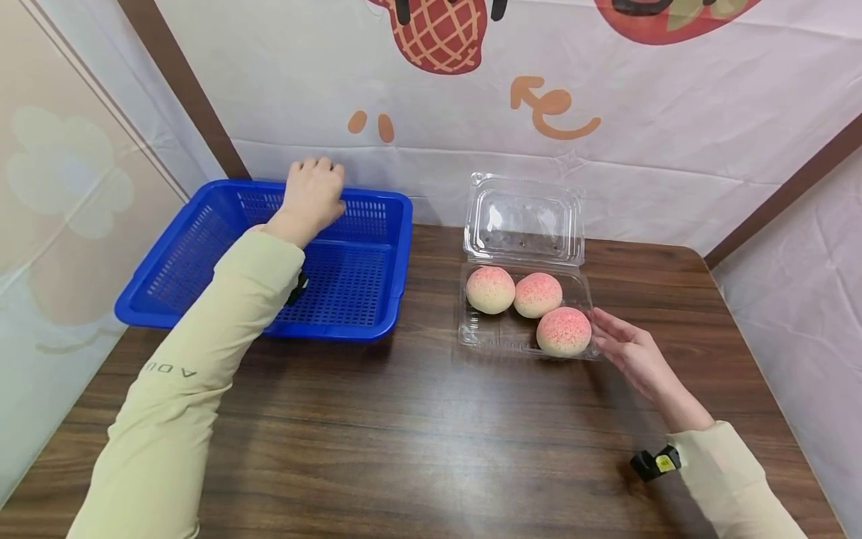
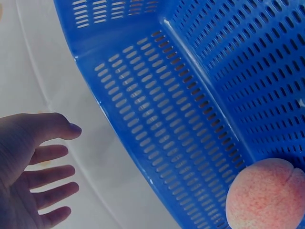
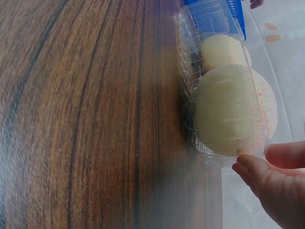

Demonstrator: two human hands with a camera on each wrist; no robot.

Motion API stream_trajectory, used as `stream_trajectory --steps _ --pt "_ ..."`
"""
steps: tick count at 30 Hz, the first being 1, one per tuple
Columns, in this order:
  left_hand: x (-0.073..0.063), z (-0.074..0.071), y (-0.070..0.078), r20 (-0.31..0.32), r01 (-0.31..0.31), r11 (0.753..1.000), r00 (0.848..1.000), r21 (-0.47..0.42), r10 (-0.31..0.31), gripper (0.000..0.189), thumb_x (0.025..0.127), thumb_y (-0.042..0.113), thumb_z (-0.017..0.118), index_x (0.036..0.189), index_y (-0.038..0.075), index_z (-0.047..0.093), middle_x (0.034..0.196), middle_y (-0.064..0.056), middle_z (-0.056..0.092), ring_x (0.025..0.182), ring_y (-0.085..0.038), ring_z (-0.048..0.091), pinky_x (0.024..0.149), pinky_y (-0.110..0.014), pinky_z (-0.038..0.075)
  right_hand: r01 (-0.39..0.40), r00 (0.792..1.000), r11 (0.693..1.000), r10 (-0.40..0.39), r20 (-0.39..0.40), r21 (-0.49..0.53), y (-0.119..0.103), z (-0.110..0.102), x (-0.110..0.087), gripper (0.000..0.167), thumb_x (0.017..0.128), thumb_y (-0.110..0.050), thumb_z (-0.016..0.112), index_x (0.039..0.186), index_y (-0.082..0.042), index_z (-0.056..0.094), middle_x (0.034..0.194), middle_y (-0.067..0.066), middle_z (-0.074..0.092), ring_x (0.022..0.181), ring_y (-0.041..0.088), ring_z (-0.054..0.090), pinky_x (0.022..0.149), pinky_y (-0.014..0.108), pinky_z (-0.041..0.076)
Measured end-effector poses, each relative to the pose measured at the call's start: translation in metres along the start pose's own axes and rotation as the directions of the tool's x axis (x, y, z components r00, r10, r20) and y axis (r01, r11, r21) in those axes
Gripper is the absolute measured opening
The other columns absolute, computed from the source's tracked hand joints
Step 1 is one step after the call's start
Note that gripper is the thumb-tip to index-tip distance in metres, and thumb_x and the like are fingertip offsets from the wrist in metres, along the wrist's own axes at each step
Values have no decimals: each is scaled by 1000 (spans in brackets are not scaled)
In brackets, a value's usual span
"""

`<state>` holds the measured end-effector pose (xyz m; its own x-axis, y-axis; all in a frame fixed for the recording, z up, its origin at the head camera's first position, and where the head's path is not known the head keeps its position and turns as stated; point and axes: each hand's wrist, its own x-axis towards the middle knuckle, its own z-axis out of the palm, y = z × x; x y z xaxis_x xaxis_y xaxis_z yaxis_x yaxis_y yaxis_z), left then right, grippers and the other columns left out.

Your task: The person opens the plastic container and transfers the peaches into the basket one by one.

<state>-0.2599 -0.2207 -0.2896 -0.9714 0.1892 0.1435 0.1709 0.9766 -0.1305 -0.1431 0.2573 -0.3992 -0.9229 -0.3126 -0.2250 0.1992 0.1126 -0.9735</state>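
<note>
My left hand [image 1: 313,195] is over the far side of the blue plastic basket [image 1: 397,262]. It holds nothing; in the left wrist view its fingers [image 2: 52,179] are loosely bent and apart. A pink-and-cream peach [image 2: 267,195] lies in the basket, mostly hidden by the arm in the head view. My right hand [image 1: 633,355] pinches the right rim of a clear plastic clamshell box [image 1: 498,340] between thumb and fingers. The box's lid [image 1: 525,217] stands raised at the back. Three peaches are inside: one at left [image 1: 490,290], one in the middle [image 1: 538,295], one front right [image 1: 564,332].
Both containers stand on a dark wood-grain table [image 1: 431,449], the basket at the left and the box right of centre. A white printed cloth [image 1: 471,112] hangs behind the table's back edge. Black wrist-worn devices sit at both wrists, such as the right wrist camera [image 1: 655,463].
</note>
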Motion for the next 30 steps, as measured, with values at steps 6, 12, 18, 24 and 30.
stream_trajectory --steps 6,12,18,24,30 --pt "2 -1 4 17 -9 1000 1000 -2 9 42 84 15 58 117 -8 49 114 -27 48 106 -44 42 90 -55 33 -1 1000 1000 1 -2 -2 -1 0 0 56 94 0 41 142 7 12 147 25 12 130 9 32 90 13 39" --pt "3 -2 9 28 -18 1000 999 5 17 42 84 16 59 118 -7 49 115 -26 48 107 -43 42 92 -54 33 4 1000 1000 -4 3 3 -1 -1 0 56 93 2 40 142 8 12 146 26 11 125 4 36 89 13 39" --pt "3 -7 14 20 -31 1000 999 6 30 41 84 16 59 117 -7 50 115 -26 48 109 -43 42 92 -54 33 6 1000 1000 -6 7 -4 -1 -2 0 56 93 1 40 141 8 12 146 26 12 125 3 37 89 12 39" --pt "4 -9 19 11 -49 999 999 7 49 43 84 17 60 119 -6 49 116 -25 49 110 -42 43 93 -53 33 10 1000 1000 -10 7 -10 0 -2 0 56 94 0 41 141 8 12 146 26 12 124 3 37 89 12 39" --pt "4 -11 25 9 -65 998 998 8 65 43 84 17 60 118 -6 49 115 -25 49 110 -42 42 93 -53 33 21 1000 1000 -21 8 -3 2 -1 0 56 94 1 41 141 9 12 146 27 12 120 -1 40 89 12 39"
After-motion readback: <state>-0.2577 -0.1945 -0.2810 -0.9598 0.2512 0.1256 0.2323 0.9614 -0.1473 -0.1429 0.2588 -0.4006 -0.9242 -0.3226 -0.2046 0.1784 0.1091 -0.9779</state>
